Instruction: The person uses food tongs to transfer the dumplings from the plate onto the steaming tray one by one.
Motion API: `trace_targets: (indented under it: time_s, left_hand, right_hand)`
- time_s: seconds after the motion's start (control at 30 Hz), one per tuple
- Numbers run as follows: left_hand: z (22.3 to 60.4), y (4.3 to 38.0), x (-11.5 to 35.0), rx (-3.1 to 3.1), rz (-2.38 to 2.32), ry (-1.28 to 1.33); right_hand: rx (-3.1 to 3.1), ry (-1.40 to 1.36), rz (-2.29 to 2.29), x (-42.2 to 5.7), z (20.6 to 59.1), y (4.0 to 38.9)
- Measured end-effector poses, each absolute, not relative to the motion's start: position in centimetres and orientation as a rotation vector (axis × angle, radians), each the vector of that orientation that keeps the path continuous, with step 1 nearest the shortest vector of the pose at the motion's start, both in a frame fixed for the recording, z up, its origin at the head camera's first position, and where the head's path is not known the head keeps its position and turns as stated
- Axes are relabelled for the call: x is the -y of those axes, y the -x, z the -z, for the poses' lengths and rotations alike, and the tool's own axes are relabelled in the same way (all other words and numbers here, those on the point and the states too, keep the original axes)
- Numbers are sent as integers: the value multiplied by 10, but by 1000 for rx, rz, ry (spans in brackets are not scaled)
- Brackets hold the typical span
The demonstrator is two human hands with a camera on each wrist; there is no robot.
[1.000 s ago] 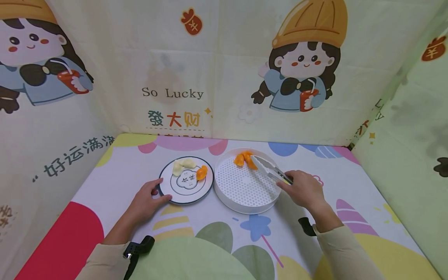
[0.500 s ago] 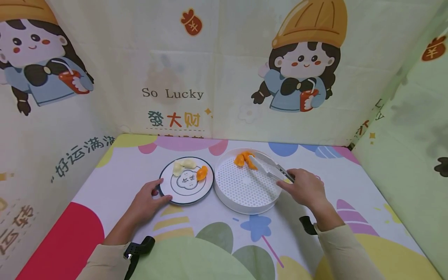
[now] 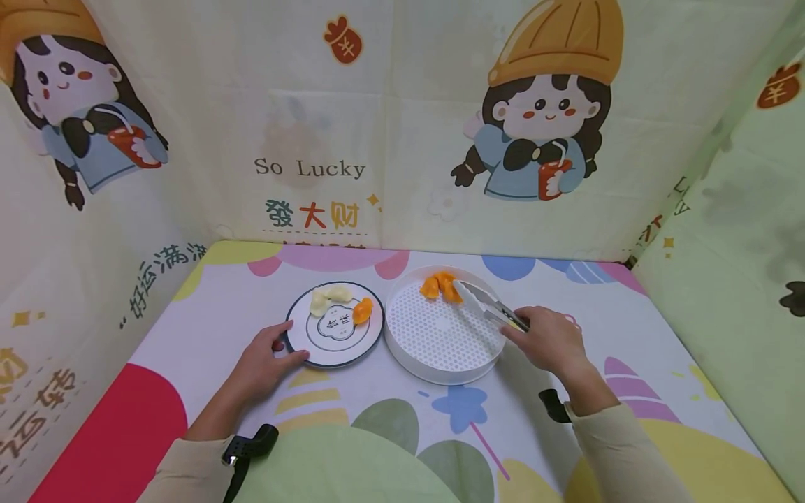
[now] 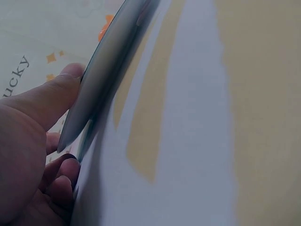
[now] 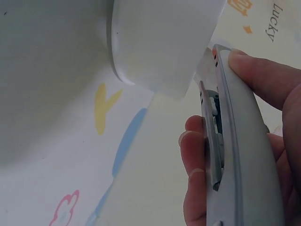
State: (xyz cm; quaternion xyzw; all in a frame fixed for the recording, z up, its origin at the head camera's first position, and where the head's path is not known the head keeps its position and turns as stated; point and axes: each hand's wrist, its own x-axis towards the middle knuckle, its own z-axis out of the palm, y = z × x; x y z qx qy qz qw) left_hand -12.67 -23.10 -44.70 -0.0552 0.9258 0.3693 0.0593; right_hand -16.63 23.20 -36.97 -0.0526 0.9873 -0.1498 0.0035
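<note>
My left hand [image 3: 260, 360] holds the near left edge of a white plate [image 3: 346, 351] with a dark rim. In the left wrist view its thumb lies on the rim of the tilted-looking plate [image 4: 96, 96], with fingertips by the underside. Several pale pieces [image 3: 330, 296] and a glossy orange piece [image 3: 362, 311] lie on the plate. My right hand [image 3: 553, 342] grips metal tongs [image 3: 511, 316], thumb on one arm and fingers on the other. Their pale tips reach orange pieces [image 3: 431, 287] at the back of a round white perforated tray [image 3: 443, 376].
The tray stands right beside the plate on a table covered with a colourful printed cloth [image 3: 390, 447]. Behind the table hangs a printed fabric wall [image 3: 415, 126], with similar fabric at both sides. Black wrist straps [image 3: 251, 443] circle the forearms.
The tongs spread slightly half a second ago and now stand narrower, their tips at the orange pieces. The right hand shifted a little; the left hand and plate stay put.
</note>
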Motion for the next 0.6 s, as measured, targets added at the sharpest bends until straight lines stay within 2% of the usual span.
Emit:
trace_targets:
  time_s: [0.6]
  left_hand:
    - [447,127,231,-2809,-1128,149]
  right_hand:
    - [-3073,132,490,-225,373,167]
